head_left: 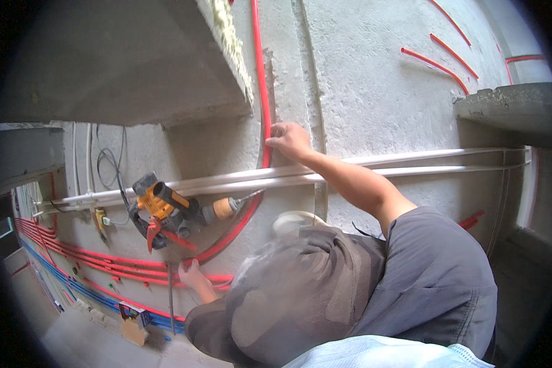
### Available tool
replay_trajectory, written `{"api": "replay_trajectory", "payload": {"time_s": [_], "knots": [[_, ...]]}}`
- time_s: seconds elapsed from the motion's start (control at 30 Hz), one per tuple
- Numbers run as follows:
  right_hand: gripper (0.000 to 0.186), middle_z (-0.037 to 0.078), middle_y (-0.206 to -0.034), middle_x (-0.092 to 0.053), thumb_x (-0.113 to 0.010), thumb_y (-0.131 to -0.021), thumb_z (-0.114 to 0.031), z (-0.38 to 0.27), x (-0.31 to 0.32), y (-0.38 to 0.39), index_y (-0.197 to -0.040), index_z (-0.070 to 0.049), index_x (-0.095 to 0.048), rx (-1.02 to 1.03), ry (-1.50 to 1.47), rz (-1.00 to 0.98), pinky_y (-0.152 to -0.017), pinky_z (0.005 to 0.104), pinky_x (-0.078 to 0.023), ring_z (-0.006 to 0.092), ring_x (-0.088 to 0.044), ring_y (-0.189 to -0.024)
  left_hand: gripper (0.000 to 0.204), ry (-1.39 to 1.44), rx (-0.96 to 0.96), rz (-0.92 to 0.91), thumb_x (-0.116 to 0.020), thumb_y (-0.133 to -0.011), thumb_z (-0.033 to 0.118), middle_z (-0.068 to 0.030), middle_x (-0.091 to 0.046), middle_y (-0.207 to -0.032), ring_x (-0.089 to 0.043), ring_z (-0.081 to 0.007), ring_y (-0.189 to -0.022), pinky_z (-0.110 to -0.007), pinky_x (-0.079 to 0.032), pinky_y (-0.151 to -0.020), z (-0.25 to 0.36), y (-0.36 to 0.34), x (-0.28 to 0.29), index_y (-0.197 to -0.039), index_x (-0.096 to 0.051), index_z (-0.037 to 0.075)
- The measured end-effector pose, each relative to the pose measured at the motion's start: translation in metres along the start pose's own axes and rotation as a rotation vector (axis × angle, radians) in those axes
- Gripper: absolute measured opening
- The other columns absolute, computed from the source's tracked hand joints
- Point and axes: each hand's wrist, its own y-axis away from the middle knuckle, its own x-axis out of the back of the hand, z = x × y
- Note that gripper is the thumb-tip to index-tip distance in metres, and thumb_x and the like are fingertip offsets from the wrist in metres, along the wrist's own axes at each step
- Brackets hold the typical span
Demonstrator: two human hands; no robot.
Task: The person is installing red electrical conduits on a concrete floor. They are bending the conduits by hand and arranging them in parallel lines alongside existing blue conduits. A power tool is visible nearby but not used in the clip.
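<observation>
A long red conduit pipe [261, 80] comes down from the top of the view, bends in a wide curve and swings left. My right hand [290, 140] pinches its upright stretch between thumb and fingers, the arm reaching across the two white pipes. Lower left, my left hand [196, 279] is closed around the pipe past the bend, close to a row of other red pipes [135, 264]. Inside the curve, an orange and black rotary hammer [159, 205] has a tan dust cup around its bit, which points toward the red pipe.
Two white pipes [374, 159] run across the view behind my right arm. Blue pipes [86, 288] lie beyond the red row, near a small box [135, 314]. A concrete slab edge [230, 55] juts in at upper left. Short red pipes [435, 63] stick out at upper right.
</observation>
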Motion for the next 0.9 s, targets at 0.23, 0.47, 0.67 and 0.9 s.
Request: {"api": "replay_trajectory", "payload": {"time_s": [0.23,0.47,0.67,0.9], "knots": [[0.041,0.018,-0.113,-0.079,-0.076,-0.090,-0.042,0.004,-0.006,-0.005,-0.120,-0.014,-0.082,-0.053,-0.038,0.023,-0.097,0.0470,-0.057,0.0382,-0.074,-0.108,0.062,0.292,0.078,-0.029,-0.072,-0.088,-0.014,-0.0175,-0.061,-0.143,-0.061,-0.0283,-0.123,-0.041,-0.053,-0.105,-0.046,-0.024,0.000,-0.147,-0.055,-0.010],[0.038,0.016,-0.113,-0.080,-0.076,-0.089,-0.040,0.005,-0.011,-0.015,-0.114,-0.012,-0.083,-0.084,-0.095,-0.064,-0.097,0.0449,-0.057,0.0355,-0.075,-0.107,0.063,0.383,0.082,0.063,-0.066,-0.090,-0.015,-0.0167,-0.062,-0.135,-0.066,-0.0244,-0.100,-0.037,-0.059,-0.082,-0.027,-0.009,-0.011,-0.151,-0.052,-0.006],[0.035,0.014,-0.098,-0.082,-0.079,-0.087,-0.033,0.005,-0.005,-0.026,-0.110,-0.007,-0.083,-0.126,-0.097,-0.118,-0.084,0.0400,-0.060,0.0278,-0.079,-0.088,0.061,0.286,0.149,0.102,-0.065,-0.093,-0.013,-0.0153,-0.063,-0.128,-0.067,-0.0193,-0.084,-0.031,-0.059,-0.067,-0.009,0.002,-0.018,-0.152,-0.049,-0.005],[0.032,0.009,-0.081,-0.077,-0.082,-0.090,-0.027,0.002,-0.003,-0.023,-0.109,-0.001,-0.082,-0.109,-0.227,-0.139,-0.066,0.0336,-0.056,0.0158,-0.071,-0.066,0.060,0.375,0.010,0.066,-0.072,-0.092,-0.005,-0.0102,-0.067,-0.116,-0.066,-0.0164,-0.084,-0.029,-0.058,-0.068,-0.027,0.005,-0.014,-0.149,-0.054,-0.007]]}}
